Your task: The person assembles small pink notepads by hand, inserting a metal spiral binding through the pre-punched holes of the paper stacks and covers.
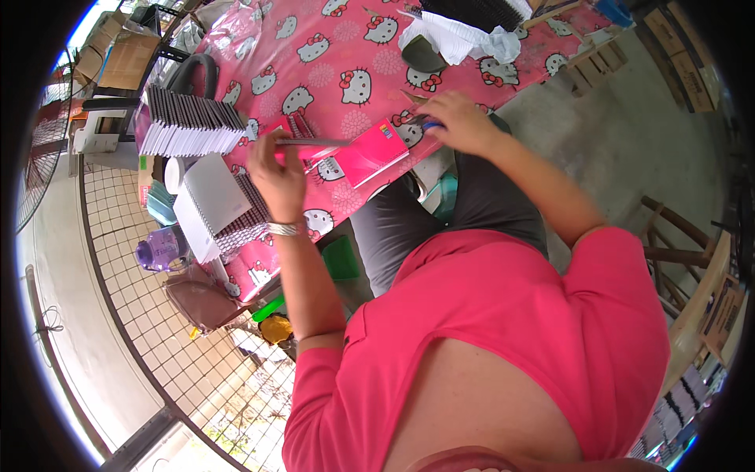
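Left hand pinches a thin metal rod over a glossy pink notebook; right hand, at three o'clock, clenches a blue-handled tool near the worktop edge.

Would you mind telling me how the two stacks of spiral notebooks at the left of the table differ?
The far stack of notebooks shows a dark top cover, while the near stack of notebooks shows a plain white one. The far stack lies flat and even; the near stack is tilted toward the table's edge. The near stack lies closer to the left hand. Both rest on the pink patterned tablecloth, spiral bindings showing.
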